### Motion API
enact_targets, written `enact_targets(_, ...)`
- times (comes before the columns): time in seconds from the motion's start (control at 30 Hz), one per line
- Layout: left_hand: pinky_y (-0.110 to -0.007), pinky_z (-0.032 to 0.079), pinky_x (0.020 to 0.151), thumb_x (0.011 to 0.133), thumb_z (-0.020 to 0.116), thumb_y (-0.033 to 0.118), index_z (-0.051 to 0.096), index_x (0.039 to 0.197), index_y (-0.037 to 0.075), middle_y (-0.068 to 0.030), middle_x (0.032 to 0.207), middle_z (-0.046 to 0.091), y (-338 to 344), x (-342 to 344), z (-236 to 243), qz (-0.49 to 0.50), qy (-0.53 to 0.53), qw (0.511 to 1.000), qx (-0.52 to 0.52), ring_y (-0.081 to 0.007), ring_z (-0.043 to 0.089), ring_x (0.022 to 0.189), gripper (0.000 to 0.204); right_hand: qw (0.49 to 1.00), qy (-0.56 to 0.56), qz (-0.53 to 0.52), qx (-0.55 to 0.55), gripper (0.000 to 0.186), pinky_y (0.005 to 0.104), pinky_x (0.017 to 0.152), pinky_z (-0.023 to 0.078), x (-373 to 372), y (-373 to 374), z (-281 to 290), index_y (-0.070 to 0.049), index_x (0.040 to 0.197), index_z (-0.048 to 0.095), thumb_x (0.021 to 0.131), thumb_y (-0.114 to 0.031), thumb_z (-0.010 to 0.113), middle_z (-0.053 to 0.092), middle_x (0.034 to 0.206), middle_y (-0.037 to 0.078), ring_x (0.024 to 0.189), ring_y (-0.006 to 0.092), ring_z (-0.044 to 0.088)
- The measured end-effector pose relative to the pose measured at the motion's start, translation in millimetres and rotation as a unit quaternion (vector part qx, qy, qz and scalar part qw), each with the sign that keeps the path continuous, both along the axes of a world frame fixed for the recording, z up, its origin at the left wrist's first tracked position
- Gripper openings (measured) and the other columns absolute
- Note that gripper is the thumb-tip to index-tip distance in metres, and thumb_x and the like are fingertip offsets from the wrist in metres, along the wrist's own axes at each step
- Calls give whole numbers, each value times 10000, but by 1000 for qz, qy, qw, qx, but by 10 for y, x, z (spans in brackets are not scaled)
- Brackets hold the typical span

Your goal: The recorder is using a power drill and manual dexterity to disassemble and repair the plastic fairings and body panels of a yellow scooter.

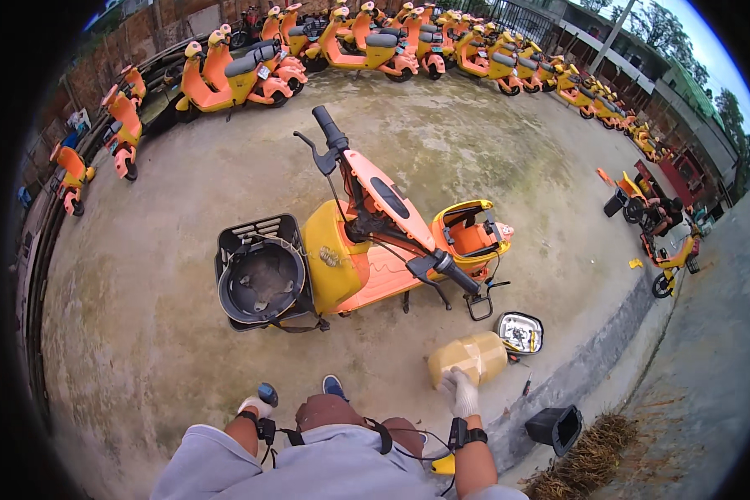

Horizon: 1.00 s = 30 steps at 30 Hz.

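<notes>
My left hand (257, 407), in a white glove, is closed round a dark tool with a rounded blue-grey end (267, 393); its exact kind is unclear. My right hand (460, 392), gloved too, lies with fingers stretched against the near side of a taped cardboard box (477, 357). In front of me stands a yellow and orange scooter (335, 254), handlebar across the middle. Its black front basket (284, 227) bears a round black tub (262, 282). At its rear, an orange compartment (475, 239) lies uncovered.
Beside the cardboard box is an upturned lid-like tray (535, 321) with small parts in it. A screwdriver (527, 384) lies close by. Farther right are a black bin (550, 428) and dry straw (587, 462). Rows of scooters (367, 50) line the back; a person (671, 221) crouches right.
</notes>
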<state>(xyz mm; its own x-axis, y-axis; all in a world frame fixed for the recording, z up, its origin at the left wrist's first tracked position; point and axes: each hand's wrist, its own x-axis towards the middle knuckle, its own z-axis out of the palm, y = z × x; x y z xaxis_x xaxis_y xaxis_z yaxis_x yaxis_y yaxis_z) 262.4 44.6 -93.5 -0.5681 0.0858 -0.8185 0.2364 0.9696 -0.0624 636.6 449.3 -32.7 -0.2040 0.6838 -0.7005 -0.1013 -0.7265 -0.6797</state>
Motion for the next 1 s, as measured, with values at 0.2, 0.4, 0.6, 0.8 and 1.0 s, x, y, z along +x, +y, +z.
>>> enact_targets(0.2, -393, 541, 664, 813, 609, 260, 720, 942, 31, -115, 854, 721, -1644, -421, -689, 300, -68, 950, 50, -249, 701, 756, 285, 984, 173, -26, 26, 346, 448, 921, 507, -1354, 556, 1002, -38, 1289, 535, 986, -204, 545, 638, 1129, 127, 1019, 276, 623)
enact_targets(0.4, -399, 510, 569, 702, 708, 120, 715, 856, 50, -102, 730, 686, -1817, 33, -527, 326, -123, 933, 84, -241, 660, 630, 170, 983, 146, 33, 108, 319, 407, 820, 556, -1783, 532, 1171, -35, 1272, 561, 984, -172, 546, 674, 1044, 100, 896, 237, 664)
enact_targets(0.6, -381, 519, 546, 637, 723, 77, 693, 792, 34, -82, 680, 669, -1014, 356, -102, 299, -96, 937, 150, -226, 656, 595, 163, 869, -157, 214, 417, 288, 332, 770, 553, -1904, 628, 1272, 6, 1163, 651, 940, -154, 563, 725, 959, 126, 831, 219, 701)
enact_targets(0.8, -330, 553, 654, 661, 723, 184, 708, 884, 40, -93, 755, 707, -278, 373, 461, 229, -46, 952, 198, -200, 694, 687, 266, 604, -222, 394, 657, 219, 365, 811, 547, -2085, 771, 1773, -44, 1055, 709, 883, -142, 615, 716, 948, 171, 904, 304, 698)
enact_targets(1.0, -339, 523, 618, 729, 671, 166, 659, 951, 35, -78, 756, 659, 503, 348, 1296, 329, 2, 844, 424, -181, 631, 650, 259, 654, -141, 523, 527, 236, 307, 802, 539, -1809, 1004, 1871, 2, 1092, 693, 913, -116, 592, 728, 896, 116, 850, 189, 698)
